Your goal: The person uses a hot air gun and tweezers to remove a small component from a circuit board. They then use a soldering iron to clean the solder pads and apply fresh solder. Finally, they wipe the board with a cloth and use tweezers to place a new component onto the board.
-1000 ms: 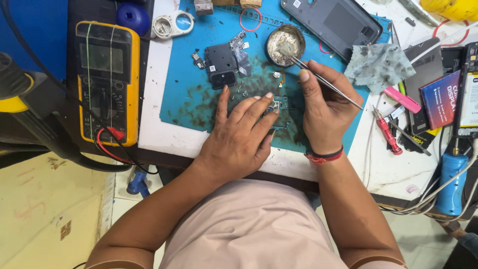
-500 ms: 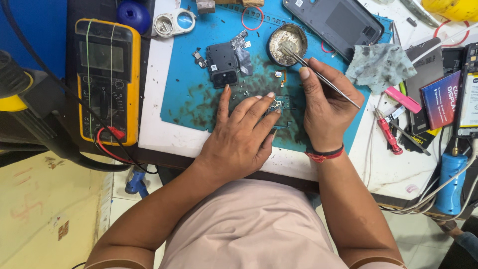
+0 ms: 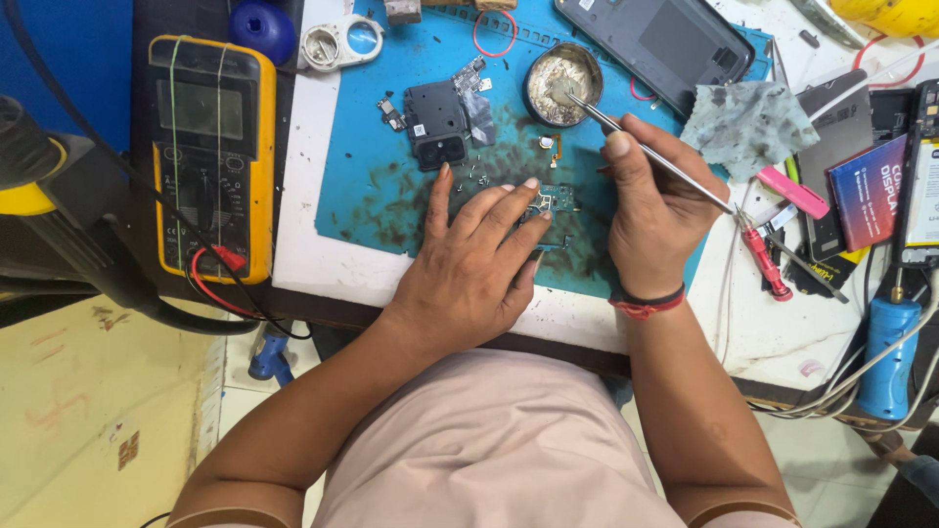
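My left hand lies flat on the blue work mat, its fingertips pressing on a small green circuit board. My right hand grips thin metal tweezers. The tweezers' tip reaches into a small round metal tin of pale paste at the back of the mat. A black phone part and bits of metal shielding lie just beyond my left fingers.
A yellow multimeter with red and black leads sits at the left. A grey phone back shell lies at the rear, a grey cloth and a red screwdriver at the right. A blue tool stands at the right edge.
The tweezers' tip has stayed in the tin while my right hand shifted slightly. My left hand keeps holding the board.
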